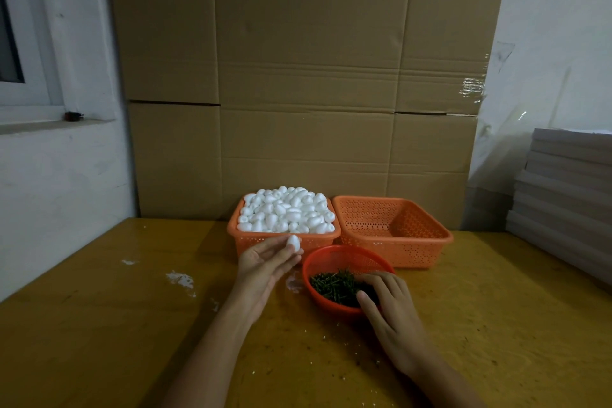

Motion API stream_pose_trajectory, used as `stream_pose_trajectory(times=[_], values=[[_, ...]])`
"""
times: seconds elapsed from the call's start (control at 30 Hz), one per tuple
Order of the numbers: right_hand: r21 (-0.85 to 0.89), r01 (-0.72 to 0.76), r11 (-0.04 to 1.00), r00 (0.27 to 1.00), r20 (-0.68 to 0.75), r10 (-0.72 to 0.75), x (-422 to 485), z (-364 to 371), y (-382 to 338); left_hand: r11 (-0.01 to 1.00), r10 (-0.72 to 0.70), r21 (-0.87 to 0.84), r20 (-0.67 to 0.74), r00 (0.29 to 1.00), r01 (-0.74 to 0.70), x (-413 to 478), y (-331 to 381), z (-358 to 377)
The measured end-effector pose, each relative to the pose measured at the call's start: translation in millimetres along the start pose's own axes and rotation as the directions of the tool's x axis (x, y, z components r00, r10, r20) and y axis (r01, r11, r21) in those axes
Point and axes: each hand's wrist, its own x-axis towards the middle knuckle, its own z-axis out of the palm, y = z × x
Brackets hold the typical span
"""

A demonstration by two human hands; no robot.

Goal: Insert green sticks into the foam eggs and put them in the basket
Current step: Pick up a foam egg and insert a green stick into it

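two bare hands work over a yellow-brown table [132, 325]. the left hand [265, 267] is raised with its palm turned inward and pinches a single foam egg [293, 242] between the thumb and the tips of nearly straight fingers. the egg sits just in front of the near rim of the left basket [246, 242], an orange perforated one heaped above its rim with a pile of white eggs [288, 212]. touching its right side stands the right basket [414, 253], the same orange kind, with its perforated floor and walls in plain view. in front of the two baskets, close to the person, rests a round red bowl [331, 250] holding a dark heap of green sticks [334, 285]. the right hand [389, 306] reaches into the bowl from the near side, fingers bent down onto the sticks. whether it pinches a stick cannot be told, as the fingertips are buried in the heap. white crumbs [180, 278] lie scattered on the table left of the hands. a large cardboard sheet [298, 76] stands behind the baskets, and a stack of pale boards [569, 182] rests at the far right.
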Motion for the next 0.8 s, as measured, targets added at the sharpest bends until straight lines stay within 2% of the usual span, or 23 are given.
stream_pose_trajectory(times=[0.2, 0.4, 0.53, 0.63, 0.8], values=[[-0.034, 0.001, 0.999, 1.0, -0.015, -0.002, 1, -4, -3, 0.996, -0.004, -0.084, -0.026, 1.0, 0.002, -1, 3, 4], [-0.233, -0.037, 0.972, 0.997, -0.077, 0.019, 7, -10, -6, 0.991, -0.026, -0.132, -0.003, 1.0, 0.026, 0, 4, 5], [-0.203, 0.001, 0.979, 0.996, -0.084, -0.018, 18, -16, -7, 0.992, -0.035, -0.124, 0.008, 0.999, 0.036, 0, 3, 5], [-0.239, 0.024, 0.971, 1.0, -0.008, -0.027, 31, -20, -2, 0.995, -0.039, -0.094, 0.018, 0.999, 0.04, 0, 2, 3], [-0.264, 0.074, 0.962, 0.954, 0.299, 0.008, 57, -23, 1, 0.994, -0.048, -0.094, 0.026, 0.998, 0.05, 1, 1, 3]])
